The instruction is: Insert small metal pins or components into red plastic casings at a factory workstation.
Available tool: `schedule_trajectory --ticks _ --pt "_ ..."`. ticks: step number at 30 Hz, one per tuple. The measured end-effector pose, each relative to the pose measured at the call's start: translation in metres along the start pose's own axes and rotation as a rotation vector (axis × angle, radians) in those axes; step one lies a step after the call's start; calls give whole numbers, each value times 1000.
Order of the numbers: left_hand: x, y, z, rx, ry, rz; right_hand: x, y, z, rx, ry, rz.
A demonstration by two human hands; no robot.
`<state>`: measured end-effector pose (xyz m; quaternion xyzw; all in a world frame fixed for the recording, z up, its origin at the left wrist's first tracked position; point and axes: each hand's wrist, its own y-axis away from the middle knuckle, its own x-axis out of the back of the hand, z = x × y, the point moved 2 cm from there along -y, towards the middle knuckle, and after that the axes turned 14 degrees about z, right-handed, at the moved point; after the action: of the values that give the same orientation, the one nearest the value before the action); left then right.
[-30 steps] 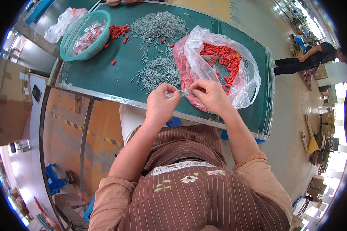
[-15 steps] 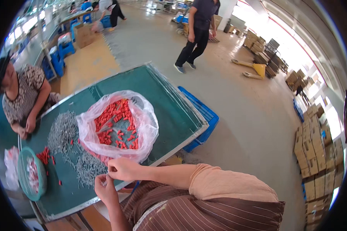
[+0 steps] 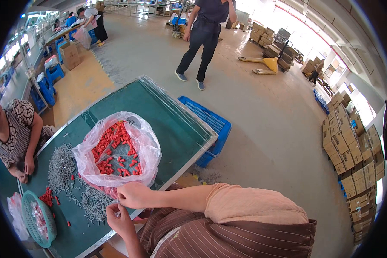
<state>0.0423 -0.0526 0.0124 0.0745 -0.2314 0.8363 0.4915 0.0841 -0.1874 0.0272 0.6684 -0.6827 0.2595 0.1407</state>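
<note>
My left hand (image 3: 119,219) and my right hand (image 3: 134,195) meet at the table's near edge, fingers pinched together. Between the fingertips is a tiny pale item, too small to name. Just beyond my right hand stands an open clear plastic bag (image 3: 150,161) with its rim folded out. Short red plastic pieces (image 3: 127,165) lie inside it. Two heaps of grey screw-like pieces (image 3: 95,205) rest left of the bag, the nearer one close to my hands. Farther left, a small pile of red pieces (image 3: 46,197) lies by a green basket (image 3: 50,221) with clear packets in it.
Across the green table (image 3: 176,116), at the left, a co-worker (image 3: 19,133) sits with hands together. A blue crate (image 3: 215,122) stands beyond the right edge. Another person (image 3: 204,38) stands on the floor ahead. Farther off are a yellow pallet truck (image 3: 268,64) and stacked cartons (image 3: 344,146).
My view has turned, so the table sits lower and farther left. My hands stay pinched together by the bag. The standing person has moved nearer and raised a hand to the head.
</note>
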Motion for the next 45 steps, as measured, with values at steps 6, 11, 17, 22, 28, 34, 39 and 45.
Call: schedule_trajectory --ticks 6,11,17,22,28,34,39,45 --pt "-5 -8 -38 268 69 -102 3 6 -8 255 212 86" --pt "-5 -3 -23 134 59 -60 3 2 -11 375 320 -96" --pt "2 -9 -41 43 56 -20 39 -56 29 258 281 125" --pt "8 -2 -35 430 153 -154 36 -84 92 206 604 -11" --pt "12 0 -41 448 156 -154 22 -70 81 270 592 -239" --pt "13 -2 -38 408 131 -148 19 -74 88 209 528 -305" --pt "12 0 -41 402 143 -131 4 -66 71 235 319 -250" --pt "17 1 -41 338 177 -110 -1 -72 81 200 300 -205"
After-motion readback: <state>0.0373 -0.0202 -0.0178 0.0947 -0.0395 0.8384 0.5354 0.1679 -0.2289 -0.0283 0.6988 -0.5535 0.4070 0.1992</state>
